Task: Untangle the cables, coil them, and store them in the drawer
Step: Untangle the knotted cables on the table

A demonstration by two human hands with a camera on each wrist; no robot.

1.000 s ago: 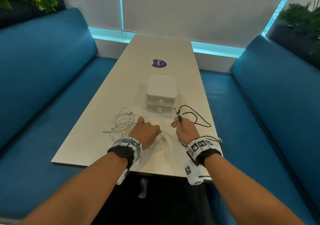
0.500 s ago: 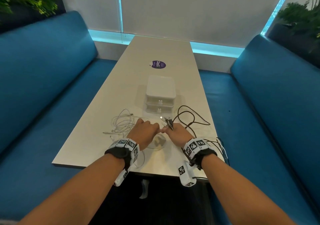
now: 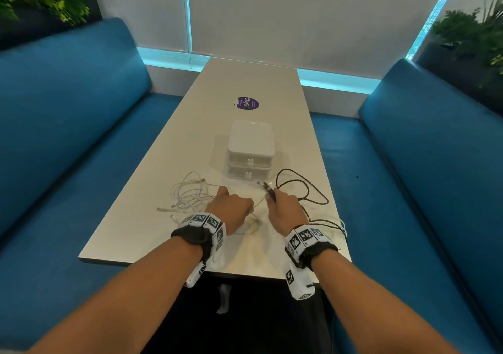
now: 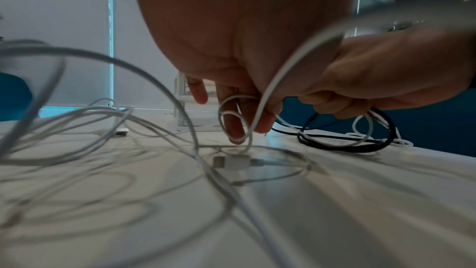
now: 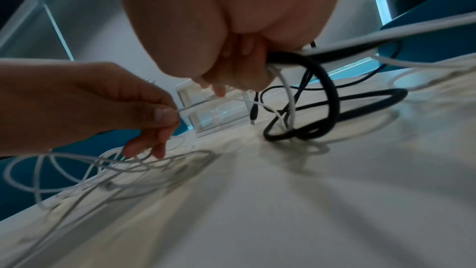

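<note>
A tangle of white cables [image 3: 190, 194] [image 4: 123, 113] [image 5: 77, 162] lies on the table left of my hands. My left hand [image 3: 231, 209] [image 4: 239, 113] [image 5: 159, 117] pinches a thin white cable between thumb and finger. My right hand [image 3: 283, 209] [image 5: 237, 80] [image 4: 342, 101] grips the black cable [image 3: 304, 187] [image 5: 332, 109] [image 4: 342, 146] together with a white strand; the black plug [image 3: 269, 191] [image 5: 253, 114] sticks out past its fingers. A white USB plug [image 4: 231, 161] rests on the tabletop below the left fingers. The small white two-drawer box [image 3: 250, 149] [image 5: 213, 113] stands just beyond both hands, its drawers closed.
The long white table [image 3: 190, 125] runs away from me between two blue benches [image 3: 68, 136] [image 3: 422, 176]. A purple sticker [image 3: 247, 103] lies past the drawer box. Some cable hangs over the table's right edge [image 3: 340, 225]. Plants stand at both far corners.
Both hands came together in front of the drawer box, then drew slightly apart. The right hand carried the black plug left and forward, and a white strand is now stretched between the hands.
</note>
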